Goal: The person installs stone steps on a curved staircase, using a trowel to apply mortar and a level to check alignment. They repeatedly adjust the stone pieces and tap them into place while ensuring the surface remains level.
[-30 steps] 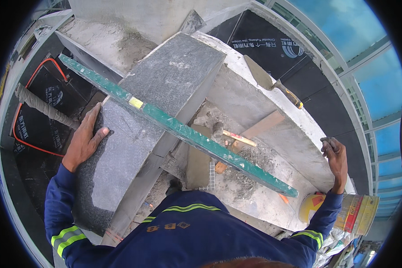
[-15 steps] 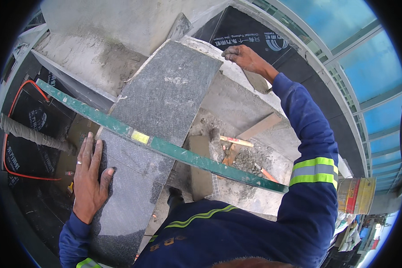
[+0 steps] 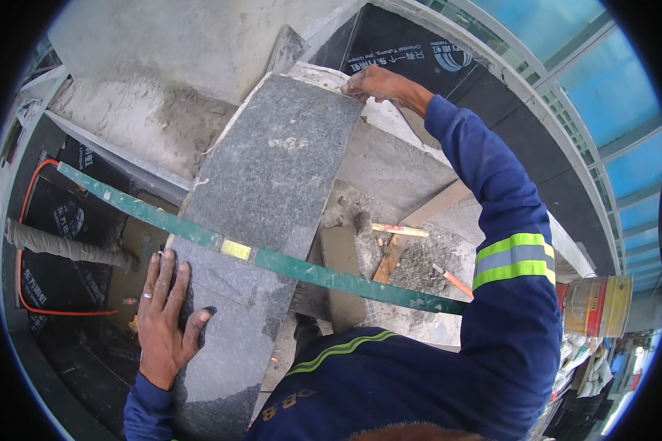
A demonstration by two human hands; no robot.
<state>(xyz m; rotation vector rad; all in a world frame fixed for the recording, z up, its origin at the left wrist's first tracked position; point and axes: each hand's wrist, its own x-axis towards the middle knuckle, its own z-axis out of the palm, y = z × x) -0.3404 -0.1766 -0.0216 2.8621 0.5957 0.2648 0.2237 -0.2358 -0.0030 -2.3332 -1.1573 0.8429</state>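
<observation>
Two grey stone slabs lie end to end. The wet-patched near slab [image 3: 224, 345] has my left hand [image 3: 165, 316] flat along its left edge, fingers stretched out, a ring on one finger. At the far right corner of the far slab [image 3: 279, 147], my right hand [image 3: 382, 84] has its fingers bent and pressed together on the edge; their tips are partly hidden. A long green spirit level [image 3: 309, 272] with a yellow-green vial window lies across the slabs near their joint. Neither hand touches it.
Below the slabs on the right are mortar rubble [image 3: 419, 264], a wooden-handled hammer [image 3: 397, 230], a brick-like block [image 3: 343, 283] and a plank [image 3: 438, 204]. A yellow-red bucket [image 3: 598, 306] stands at right. On the left are a wrapped pipe [image 3: 66, 242] and an orange hose [image 3: 23, 283].
My right hand has moved left, from just beside the far slab's corner onto it. My left hand stays on the near slab's edge. The whole view has shifted slightly.
</observation>
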